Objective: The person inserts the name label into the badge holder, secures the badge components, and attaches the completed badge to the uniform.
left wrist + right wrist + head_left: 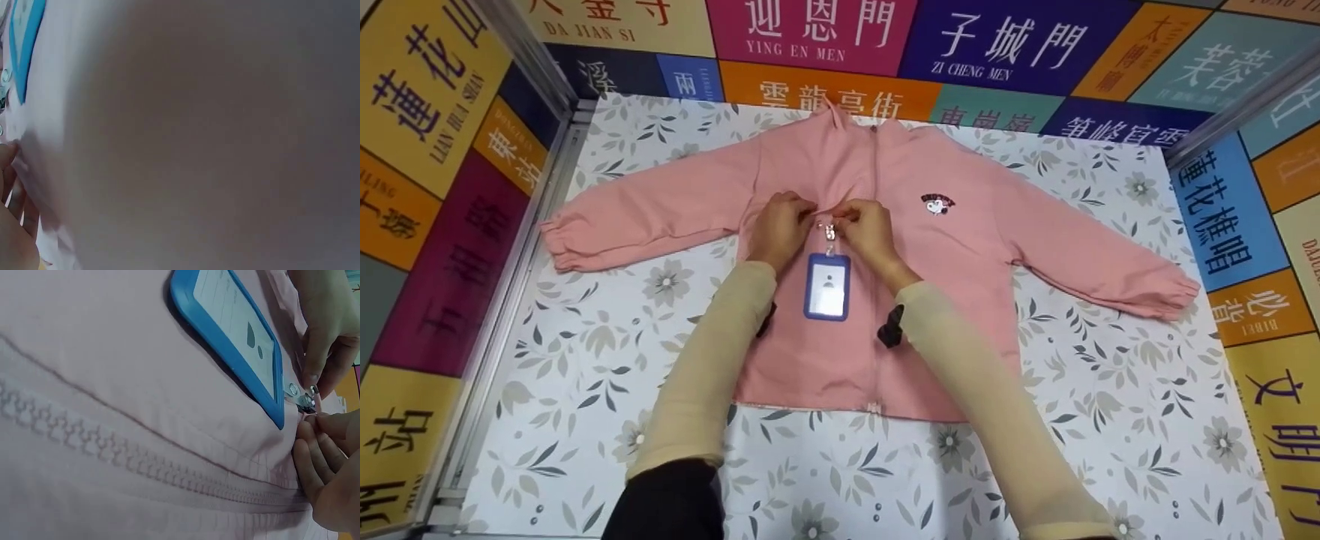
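A pink zip jacket (945, 300) lies spread out with both sleeves extended. On its left front panel rests a blue-framed ID badge holder (826, 289), joined at its top to a small metal clip (830, 231). Just left of the clip, my left hand (781, 229) pinches a raised fold of the jacket fabric. My right hand (870, 232) pinches the same fold from the other side, close to the clip. In the right wrist view both hands meet at the clip end of the badge holder (236, 337). A blurred surface fills most of the left wrist view.
White floral-patterned tabletop (600, 360) surrounds the jacket. Colourful panels with large characters (817, 30) stand along the back and both sides. A zipper (874, 262) runs down the jacket, and a small cartoon patch (937, 204) sits right of it.
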Tool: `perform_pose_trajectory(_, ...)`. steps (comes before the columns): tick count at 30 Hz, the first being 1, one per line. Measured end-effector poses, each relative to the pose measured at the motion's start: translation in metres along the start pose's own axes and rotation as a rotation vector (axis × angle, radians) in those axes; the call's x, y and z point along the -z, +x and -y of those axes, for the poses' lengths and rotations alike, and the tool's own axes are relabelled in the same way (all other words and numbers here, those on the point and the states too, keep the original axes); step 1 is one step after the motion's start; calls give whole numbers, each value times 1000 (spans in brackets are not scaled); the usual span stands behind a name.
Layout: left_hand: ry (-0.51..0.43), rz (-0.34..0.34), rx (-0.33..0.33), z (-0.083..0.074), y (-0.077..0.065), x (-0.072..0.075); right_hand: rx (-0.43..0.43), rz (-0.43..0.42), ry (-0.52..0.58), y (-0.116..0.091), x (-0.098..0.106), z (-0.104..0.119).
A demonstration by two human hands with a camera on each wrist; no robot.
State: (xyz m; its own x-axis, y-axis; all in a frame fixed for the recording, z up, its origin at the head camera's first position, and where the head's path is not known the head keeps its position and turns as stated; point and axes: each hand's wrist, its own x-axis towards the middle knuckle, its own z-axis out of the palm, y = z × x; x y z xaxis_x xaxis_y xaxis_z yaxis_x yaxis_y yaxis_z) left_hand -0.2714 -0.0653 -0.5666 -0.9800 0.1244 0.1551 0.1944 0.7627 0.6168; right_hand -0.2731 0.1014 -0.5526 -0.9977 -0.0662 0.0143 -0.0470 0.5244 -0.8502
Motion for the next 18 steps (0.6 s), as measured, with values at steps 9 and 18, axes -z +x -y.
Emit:
perform_pose_trajectory(9,13,-37,35,-1,-5,-6,22,9,-144,3,-3,2)
perform_pose_trajectory(18,17,-102,9,1,-10,-11,44,45,-198,4,-1,3)
